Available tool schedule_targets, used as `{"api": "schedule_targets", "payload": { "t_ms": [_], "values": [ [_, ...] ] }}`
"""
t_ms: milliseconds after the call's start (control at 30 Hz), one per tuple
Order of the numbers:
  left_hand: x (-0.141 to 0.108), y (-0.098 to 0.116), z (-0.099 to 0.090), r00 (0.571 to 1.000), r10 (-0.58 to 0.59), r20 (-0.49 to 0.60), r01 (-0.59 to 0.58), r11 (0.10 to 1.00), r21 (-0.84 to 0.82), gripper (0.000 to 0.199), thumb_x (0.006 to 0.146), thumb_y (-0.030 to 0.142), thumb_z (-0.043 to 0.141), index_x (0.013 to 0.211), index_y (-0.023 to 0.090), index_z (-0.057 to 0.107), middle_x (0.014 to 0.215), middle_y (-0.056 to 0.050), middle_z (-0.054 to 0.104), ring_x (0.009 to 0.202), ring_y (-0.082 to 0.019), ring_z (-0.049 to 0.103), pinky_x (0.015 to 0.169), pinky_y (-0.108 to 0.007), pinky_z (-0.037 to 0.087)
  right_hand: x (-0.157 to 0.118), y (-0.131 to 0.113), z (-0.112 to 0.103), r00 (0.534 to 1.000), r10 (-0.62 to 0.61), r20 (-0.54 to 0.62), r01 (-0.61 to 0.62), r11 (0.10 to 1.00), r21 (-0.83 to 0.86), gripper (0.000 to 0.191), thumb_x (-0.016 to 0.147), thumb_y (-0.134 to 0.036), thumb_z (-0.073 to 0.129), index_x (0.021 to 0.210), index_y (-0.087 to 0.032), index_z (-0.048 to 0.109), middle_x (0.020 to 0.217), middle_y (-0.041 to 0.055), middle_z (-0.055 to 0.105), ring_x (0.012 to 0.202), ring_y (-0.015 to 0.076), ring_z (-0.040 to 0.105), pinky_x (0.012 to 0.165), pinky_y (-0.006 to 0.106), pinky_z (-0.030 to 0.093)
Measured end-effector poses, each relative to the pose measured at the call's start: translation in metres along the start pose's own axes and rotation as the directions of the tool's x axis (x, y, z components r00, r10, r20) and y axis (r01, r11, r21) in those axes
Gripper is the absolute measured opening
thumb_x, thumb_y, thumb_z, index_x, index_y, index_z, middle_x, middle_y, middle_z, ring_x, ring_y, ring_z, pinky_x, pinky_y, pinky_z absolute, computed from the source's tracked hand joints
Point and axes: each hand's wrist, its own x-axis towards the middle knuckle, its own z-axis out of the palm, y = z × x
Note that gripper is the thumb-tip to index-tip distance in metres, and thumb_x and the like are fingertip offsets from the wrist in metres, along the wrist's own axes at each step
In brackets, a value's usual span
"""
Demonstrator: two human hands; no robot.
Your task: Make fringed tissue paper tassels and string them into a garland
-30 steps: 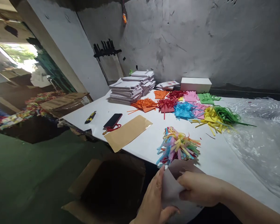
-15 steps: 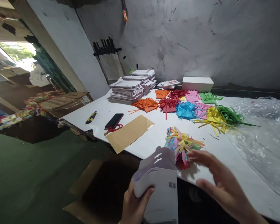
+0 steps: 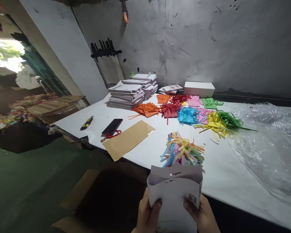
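Observation:
A white paper box (image 3: 174,200) with a hang-hole flap is between my hands, its mouth gaping upward in front of the table edge. My left hand (image 3: 149,208) grips its left side, thumb on the front. On the right side my right hand (image 3: 200,212) holds it the same way, thumb below a small grey printed square. Just beyond the box lies a bundle of multicoloured paper strips (image 3: 181,149), its near end hidden by the flap. What the box contains, if anything, cannot be seen.
On the white table (image 3: 140,142) are a brown paper sheet (image 3: 128,139), a phone (image 3: 112,126), a yellow-black cutter (image 3: 87,123), stacked white flat boxes (image 3: 126,94), coloured strip bundles (image 3: 189,115), a white box (image 3: 199,88) and clear plastic (image 3: 264,145). Below stands an open carton (image 3: 81,191).
My right hand has come from beside the strip bundle onto the box's right side. The box has turned to face me, and its mouth has widened.

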Motion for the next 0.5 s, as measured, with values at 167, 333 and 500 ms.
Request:
{"api": "schedule_targets", "payload": {
  "t_ms": [167,333,500],
  "values": [
    [0.002,0.002,0.007,0.991,-0.132,0.034,0.132,0.991,0.001,0.035,0.095,0.046,0.056,0.114,0.019,0.066,0.092,-0.008,0.073,0.075,-0.021,0.067,0.065,-0.027,0.056,-0.012,0.024,-0.002,0.986,0.113,-0.124,-0.118,0.992,-0.035,0.052,0.069,-0.068,0.075,0.083,-0.018,0.076,0.079,0.0086,0.074,0.075,0.0278,0.067,0.065,0.031,0.054],
    [-0.017,-0.009,0.018,0.974,-0.213,0.078,0.213,0.977,0.011,0.048,0.096,0.056,0.048,0.121,0.017,0.061,0.095,-0.01,0.071,0.08,-0.023,0.066,0.072,-0.031,0.056,-0.018,0.029,-0.012,0.973,0.143,-0.179,-0.15,0.988,-0.024,0.048,0.072,-0.067,0.073,0.079,-0.02,0.075,0.078,0.0083,0.074,0.076,0.0282,0.068,0.067,0.031,0.054],
    [-0.02,-0.011,0.018,0.963,-0.239,0.129,0.237,0.971,0.028,0.044,0.098,0.054,0.045,0.108,0.017,0.065,0.081,-0.006,0.069,0.068,-0.019,0.062,0.062,-0.025,0.05,-0.026,0.047,-0.012,0.926,0.265,-0.269,-0.268,0.963,0.024,0.061,0.059,-0.073,0.078,0.087,-0.019,0.077,0.086,0.0113,0.078,0.084,0.0345,0.072,0.068,0.035,0.057]
  ]
}}
